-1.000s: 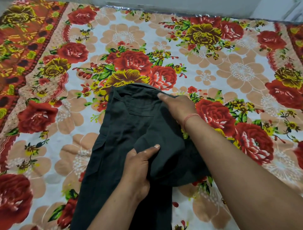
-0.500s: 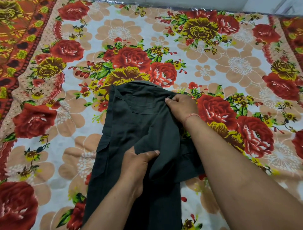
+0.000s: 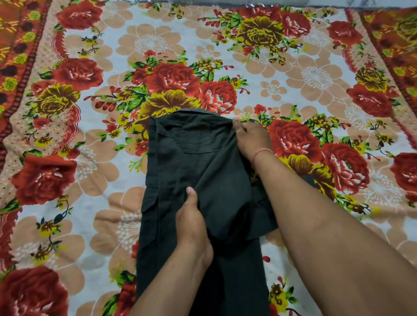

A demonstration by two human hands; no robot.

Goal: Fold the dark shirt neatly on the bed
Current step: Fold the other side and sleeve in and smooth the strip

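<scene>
The dark shirt (image 3: 191, 167) lies lengthwise on the flowered bed sheet (image 3: 316, 74), collar end away from me, its left side folded in to a straight edge. A sleeve is folded over the right half and bunches near the middle. My left hand (image 3: 193, 222) rests on the shirt's middle with the thumb pointing up along a crease and the fingers tucked under the sleeve fold. My right hand (image 3: 250, 137) pinches the shirt's top right shoulder edge with curled fingers. A thin thread band circles the right wrist.
The sheet with red and yellow roses covers the whole bed, with an orange patterned border (image 3: 13, 56) at the left and right sides. A pale wall strip (image 3: 293, 2) runs along the far edge. Open sheet surrounds the shirt.
My right hand slid from the shirt's chest out to its top right shoulder edge and curled onto it. My left hand moved its thumb from pointing right to pointing up the shirt.
</scene>
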